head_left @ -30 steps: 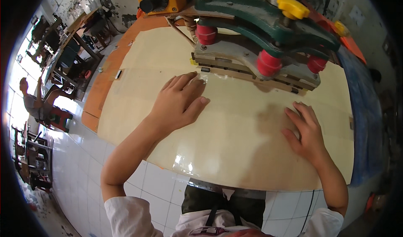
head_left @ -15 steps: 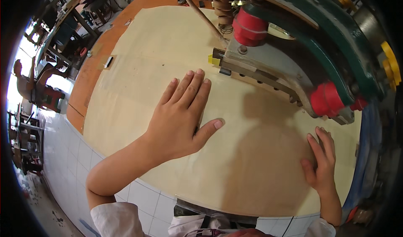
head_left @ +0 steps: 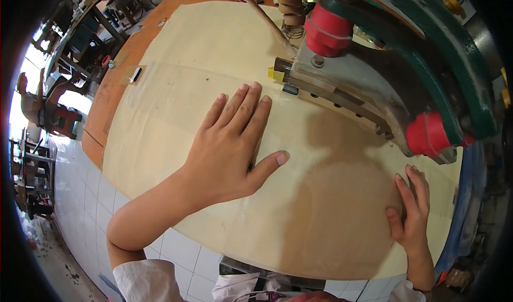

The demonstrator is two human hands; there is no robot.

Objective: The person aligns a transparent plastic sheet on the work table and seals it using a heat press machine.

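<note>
My left hand (head_left: 227,136) lies flat, palm down, on a large cream sheet (head_left: 160,109) spread over the table. Its fingers point away from me, side by side, and the thumb is stretched out to the right. Farther right, my right hand (head_left: 414,211) rests at the sheet with fingers loosely bent and apart, holding nothing visible. Beyond both hands stands a machine with a curved dark green frame (head_left: 451,83), red knob-like blocks (head_left: 328,30) and a long metal bar (head_left: 342,96) low over the sheet. Neither hand touches the machine.
Orange tabletop (head_left: 120,83) shows along the left, with a small white-and-black piece (head_left: 135,75) on it. Rolls of brown tape (head_left: 291,8) and a cable (head_left: 267,21) are at the back. A person (head_left: 35,99) sits by a red stool (head_left: 65,123) far left. White floor tiles (head_left: 80,195) lie below.
The view has shifted slightly, and the machine now appears a little farther right. Both hands keep nearly the same pose and place on the sheet.
</note>
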